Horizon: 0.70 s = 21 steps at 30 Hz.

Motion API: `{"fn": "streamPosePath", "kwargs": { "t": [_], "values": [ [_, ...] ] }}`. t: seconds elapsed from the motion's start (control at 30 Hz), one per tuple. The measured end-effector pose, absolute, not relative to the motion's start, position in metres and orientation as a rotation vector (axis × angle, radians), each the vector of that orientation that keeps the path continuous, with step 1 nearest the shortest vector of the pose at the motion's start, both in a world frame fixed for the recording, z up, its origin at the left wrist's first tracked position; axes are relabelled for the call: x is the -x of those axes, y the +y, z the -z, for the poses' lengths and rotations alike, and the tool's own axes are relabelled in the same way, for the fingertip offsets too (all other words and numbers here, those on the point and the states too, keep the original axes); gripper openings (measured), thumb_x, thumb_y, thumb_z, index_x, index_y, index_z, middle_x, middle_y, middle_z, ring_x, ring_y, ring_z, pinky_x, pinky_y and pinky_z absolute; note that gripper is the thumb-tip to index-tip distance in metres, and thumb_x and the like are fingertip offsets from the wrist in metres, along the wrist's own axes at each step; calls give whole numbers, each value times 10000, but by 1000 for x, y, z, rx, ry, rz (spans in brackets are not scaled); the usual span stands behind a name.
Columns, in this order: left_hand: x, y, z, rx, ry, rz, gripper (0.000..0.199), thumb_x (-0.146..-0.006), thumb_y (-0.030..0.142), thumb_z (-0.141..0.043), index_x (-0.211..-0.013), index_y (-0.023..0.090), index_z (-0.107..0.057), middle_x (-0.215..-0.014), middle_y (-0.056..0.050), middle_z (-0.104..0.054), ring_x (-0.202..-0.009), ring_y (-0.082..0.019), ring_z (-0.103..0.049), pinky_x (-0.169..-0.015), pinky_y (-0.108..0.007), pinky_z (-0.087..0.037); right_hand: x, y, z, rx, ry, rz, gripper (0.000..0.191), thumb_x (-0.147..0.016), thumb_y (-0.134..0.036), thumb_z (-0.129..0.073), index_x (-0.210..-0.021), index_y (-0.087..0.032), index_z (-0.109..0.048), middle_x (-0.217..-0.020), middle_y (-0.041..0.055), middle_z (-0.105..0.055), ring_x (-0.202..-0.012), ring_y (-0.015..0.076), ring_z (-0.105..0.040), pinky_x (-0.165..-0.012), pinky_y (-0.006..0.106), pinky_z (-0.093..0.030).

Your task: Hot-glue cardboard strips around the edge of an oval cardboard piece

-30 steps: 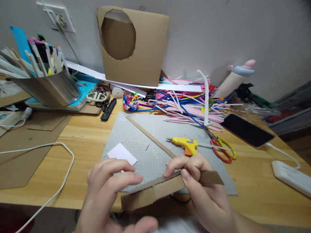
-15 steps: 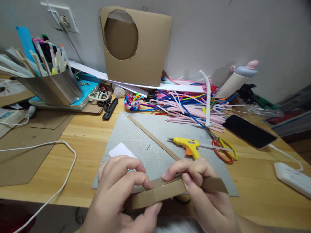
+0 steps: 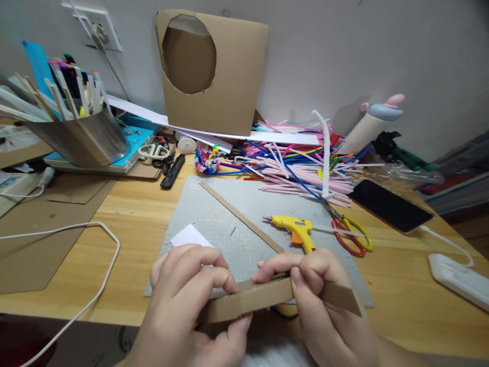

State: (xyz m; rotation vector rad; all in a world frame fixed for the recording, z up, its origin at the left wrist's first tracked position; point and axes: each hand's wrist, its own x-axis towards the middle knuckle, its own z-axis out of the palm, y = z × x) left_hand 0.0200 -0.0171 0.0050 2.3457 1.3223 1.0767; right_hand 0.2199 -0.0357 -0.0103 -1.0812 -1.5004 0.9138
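A narrow brown cardboard strip point(image 3: 263, 298) is held between both hands above the table's front edge. My left hand point(image 3: 191, 306) grips its left part, with fingers on the upper edge and the thumb beneath. My right hand point(image 3: 324, 300) pinches it farther right between thumb and fingers, and a free end sticks out past that hand. The strip looks bent or doubled, with another layer behind it; its left end is hidden by my left hand. Just beyond the hands, a yellow glue gun point(image 3: 296, 229) and a second thin cardboard strip point(image 3: 240, 216) lie on a grey cutting mat point(image 3: 214, 204).
Red-and-yellow-handled scissors point(image 3: 349, 237) and a phone point(image 3: 391, 204) lie right. Pink and blue pipe cleaners point(image 3: 290, 165) are heaped behind the mat. A cardboard piece with a round hole point(image 3: 240, 76) leans on the wall. Left are a metal pen holder point(image 3: 87, 137) and white cable point(image 3: 110, 265).
The right part of the strip has tipped slightly lower at its free end, and my right hand has shifted a little. Both hands keep their hold.
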Motion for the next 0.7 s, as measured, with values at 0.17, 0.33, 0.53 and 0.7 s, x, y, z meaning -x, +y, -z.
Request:
{"fn": "streamPosePath", "kwargs": {
  "t": [0.17, 0.33, 0.53, 0.7],
  "values": [
    [-24, -19, -3, -2318, 1343, -1067, 161, -855, 113, -567, -904, 263, -537, -962, 22, -556, -975, -178, -527, -873, -345, -334, -221, -33, 8, 1087, -1494, -935, 234, -1116, -278, -374, -883, -267, -397, -973, 0, -751, -828, 155, -713, -659, 272, -513],
    [-21, -17, -5, -2356, 1351, -1022, 164, -866, 113, -571, -913, 264, -526, -948, 23, -569, -966, -181, -534, -860, -346, -335, -217, -25, 3, 1085, -1414, -969, 283, -1109, -340, -426, -843, -270, -357, -877, -24, -774, -780, 146, -708, -674, 252, -544],
    [-17, -15, -7, -2420, 1326, -949, 176, -856, 137, -604, -931, 269, -514, -961, 26, -589, -966, -179, -564, -860, -346, -360, -216, -25, 3, 1090, -1418, -951, 304, -1056, -330, -567, -842, -275, -359, -867, -36, -779, -819, 148, -746, -781, 280, -617],
    [-18, -17, -6, -2421, 1339, -967, 168, -865, 141, -591, -941, 271, -517, -971, 25, -595, -969, -178, -567, -861, -351, -360, -217, -26, 2, 1105, -1525, -809, 271, -1089, -237, -465, -837, -267, -368, -912, -40, -776, -914, 138, -785, -1078, 371, -556]
  ]
}}
